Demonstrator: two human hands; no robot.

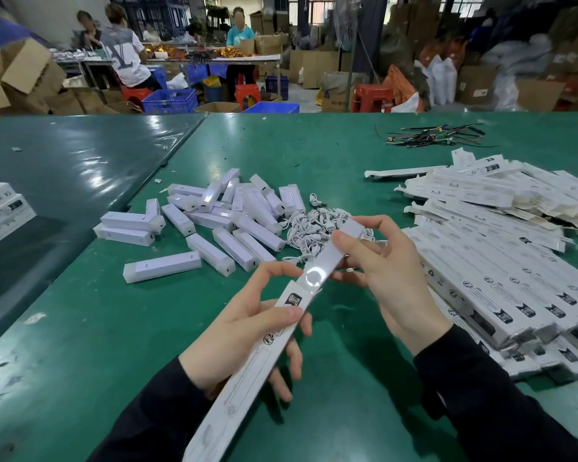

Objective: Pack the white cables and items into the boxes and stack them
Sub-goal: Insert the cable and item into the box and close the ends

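Above the green table (pixel 314 395), the left hand (pixel 244 331) grips a long white printed carton (pixel 247 371) while the right hand (pixel 384 271) pinches a white light bar (pixel 327 258) partway in its mouth; insertion looks underway; next, push straight home, then fetch a cable from the white cable heap (pixel 311 228) just beyond the carton.

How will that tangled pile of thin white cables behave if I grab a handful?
The tangled pile of thin white cables looks floppy, so it will probably sag. Its loops interlock, so extra cables may drag along. It likely won't roll on the green table.
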